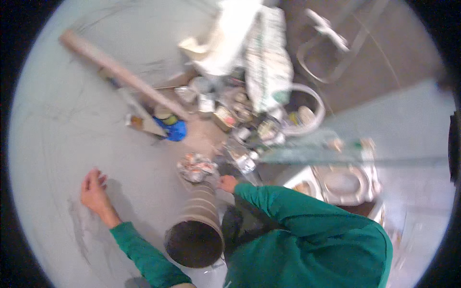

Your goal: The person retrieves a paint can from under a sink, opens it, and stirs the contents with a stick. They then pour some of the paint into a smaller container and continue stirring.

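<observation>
My left hand (96,196) hangs over the pale floor at the left, its fingers loosely bent, a little apart and holding nothing. Near the middle, my right hand (227,183) is closed; blur hides what is in it, if anything. Just left of that hand is a crumpled wad (196,167), white with orange and dark patches, possibly paper or plastic. Below the wad lies a ribbed, light brown cylinder (201,201), its dark round opening toward me. The right hand is beside the cylinder's far end; whether they touch I cannot tell.
A long pale pinkish bar (117,69) slants across the upper left, near a blue item (176,130). Mixed clutter (235,108) fills the centre, with white sacks (269,57) behind. A white bucket (314,126) and a toilet seat (342,186) are at right.
</observation>
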`<move>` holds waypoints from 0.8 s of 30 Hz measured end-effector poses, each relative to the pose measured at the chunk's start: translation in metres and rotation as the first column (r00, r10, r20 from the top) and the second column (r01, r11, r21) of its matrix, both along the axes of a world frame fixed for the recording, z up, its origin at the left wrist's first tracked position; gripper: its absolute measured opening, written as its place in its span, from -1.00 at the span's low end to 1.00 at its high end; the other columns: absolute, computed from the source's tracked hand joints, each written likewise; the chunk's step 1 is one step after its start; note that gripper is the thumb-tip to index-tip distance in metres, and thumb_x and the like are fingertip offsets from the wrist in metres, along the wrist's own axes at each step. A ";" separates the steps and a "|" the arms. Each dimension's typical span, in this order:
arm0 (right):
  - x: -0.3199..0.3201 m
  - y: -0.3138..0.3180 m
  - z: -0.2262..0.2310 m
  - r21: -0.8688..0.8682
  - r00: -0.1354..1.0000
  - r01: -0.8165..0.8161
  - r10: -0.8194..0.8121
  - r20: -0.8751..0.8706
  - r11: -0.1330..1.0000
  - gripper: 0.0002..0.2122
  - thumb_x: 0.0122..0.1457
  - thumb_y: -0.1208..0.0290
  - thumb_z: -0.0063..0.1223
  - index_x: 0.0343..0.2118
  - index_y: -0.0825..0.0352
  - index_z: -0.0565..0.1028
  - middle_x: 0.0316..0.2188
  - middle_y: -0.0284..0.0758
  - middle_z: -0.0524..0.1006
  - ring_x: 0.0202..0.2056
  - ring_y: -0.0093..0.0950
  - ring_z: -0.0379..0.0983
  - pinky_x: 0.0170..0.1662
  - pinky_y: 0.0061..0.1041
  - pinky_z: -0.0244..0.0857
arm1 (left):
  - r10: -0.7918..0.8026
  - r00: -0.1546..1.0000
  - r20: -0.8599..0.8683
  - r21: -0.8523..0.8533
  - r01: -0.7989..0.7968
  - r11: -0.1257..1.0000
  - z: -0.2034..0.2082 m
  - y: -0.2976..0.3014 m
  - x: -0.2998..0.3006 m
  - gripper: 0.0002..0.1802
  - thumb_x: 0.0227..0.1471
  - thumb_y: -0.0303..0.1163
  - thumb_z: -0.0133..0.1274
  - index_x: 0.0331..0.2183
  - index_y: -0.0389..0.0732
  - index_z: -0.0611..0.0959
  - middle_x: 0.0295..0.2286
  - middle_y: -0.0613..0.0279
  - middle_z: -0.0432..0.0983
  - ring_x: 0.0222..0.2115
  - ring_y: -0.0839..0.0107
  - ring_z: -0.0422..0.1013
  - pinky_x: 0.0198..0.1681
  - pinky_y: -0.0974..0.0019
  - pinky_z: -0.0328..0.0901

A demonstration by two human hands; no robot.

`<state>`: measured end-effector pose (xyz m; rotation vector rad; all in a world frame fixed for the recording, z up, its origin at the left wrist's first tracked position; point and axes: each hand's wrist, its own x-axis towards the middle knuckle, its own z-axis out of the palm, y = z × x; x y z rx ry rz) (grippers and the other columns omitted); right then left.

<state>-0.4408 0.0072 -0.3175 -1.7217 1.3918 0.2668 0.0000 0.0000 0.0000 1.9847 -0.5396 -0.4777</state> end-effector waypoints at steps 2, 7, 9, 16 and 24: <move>0.015 0.050 0.014 -0.075 0.984 0.082 -0.069 0.162 0.994 -0.51 0.14 -0.01 0.14 0.01 0.26 0.58 -0.14 -0.03 0.62 -0.12 -0.05 0.56 0.03 -0.10 0.39 | 0.016 1.000 -0.012 -0.136 -0.018 0.991 0.029 0.004 0.017 -0.49 0.14 -0.21 0.14 0.05 -0.31 0.63 -0.10 -0.01 0.64 -0.16 0.23 0.59 -0.06 0.23 0.37; -0.105 0.183 0.073 -0.029 0.966 0.188 -0.179 0.188 0.982 -0.50 0.08 0.01 0.17 -0.01 0.26 0.59 -0.14 -0.02 0.62 -0.12 -0.02 0.56 0.03 -0.06 0.41 | -0.004 0.994 -0.109 -0.074 -0.004 0.997 0.034 0.029 0.050 -0.44 0.26 -0.10 -0.06 0.14 -0.25 0.56 0.10 -0.06 0.50 0.05 0.16 0.50 0.09 0.16 0.31; -0.176 0.251 0.078 -0.044 0.960 0.275 -0.272 0.063 0.960 -0.50 0.06 0.02 0.17 -0.01 0.25 0.59 -0.13 -0.02 0.62 -0.09 -0.04 0.56 0.03 -0.06 0.42 | -0.106 0.983 -0.149 -0.143 0.085 0.986 -0.017 0.014 0.112 -0.41 0.25 -0.11 -0.10 0.16 -0.29 0.48 0.12 -0.10 0.44 0.05 0.11 0.47 0.14 0.12 0.28; -0.296 0.450 0.127 -0.095 0.551 0.830 -0.834 -0.017 0.550 -0.59 0.06 0.07 0.15 -0.23 0.37 0.64 -0.28 -0.02 0.66 -0.17 -0.03 0.61 -0.05 -0.12 0.49 | -0.130 0.778 0.615 0.069 0.111 0.991 -0.019 0.018 0.097 -0.33 0.04 0.17 0.11 0.02 -0.13 0.63 -0.13 -0.13 0.59 -0.19 0.23 0.55 -0.03 -0.02 0.40; -0.353 0.619 0.155 -0.137 0.059 0.990 -0.985 0.163 0.037 -0.60 0.05 0.08 0.21 -0.17 0.31 0.65 -0.27 -0.09 0.67 -0.17 -0.08 0.61 -0.02 -0.17 0.46 | -0.884 0.425 -0.194 0.014 0.903 0.430 -0.008 0.217 -0.423 -0.65 0.05 -0.49 0.16 -0.09 -0.40 0.61 -0.31 0.06 0.63 -0.33 0.29 0.56 -0.23 0.27 0.46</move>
